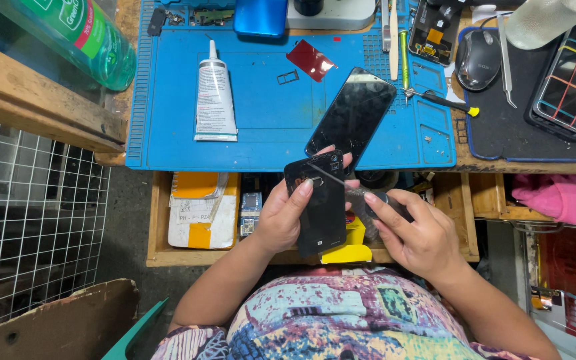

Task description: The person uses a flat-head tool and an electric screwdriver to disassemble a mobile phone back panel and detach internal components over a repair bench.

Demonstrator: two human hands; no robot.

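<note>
My left hand (285,213) grips a black phone back frame (318,203), held upright over an open drawer. My right hand (415,230) holds a dark-handled screwdriver (368,197), its thin tip resting on the upper part of the frame. Just beyond, a black phone screen panel (351,113) lies tilted on the blue work mat (168,100), hanging over its front edge.
On the mat lie a white glue tube (215,93), a red flat part (311,60), a small card tray (287,77) and a yellow-tipped screwdriver (445,102). A computer mouse (478,59), tweezers and a cased phone (571,80) rest at right. A green bottle (78,33) lies left. Pink cloth (555,193) fills a right drawer.
</note>
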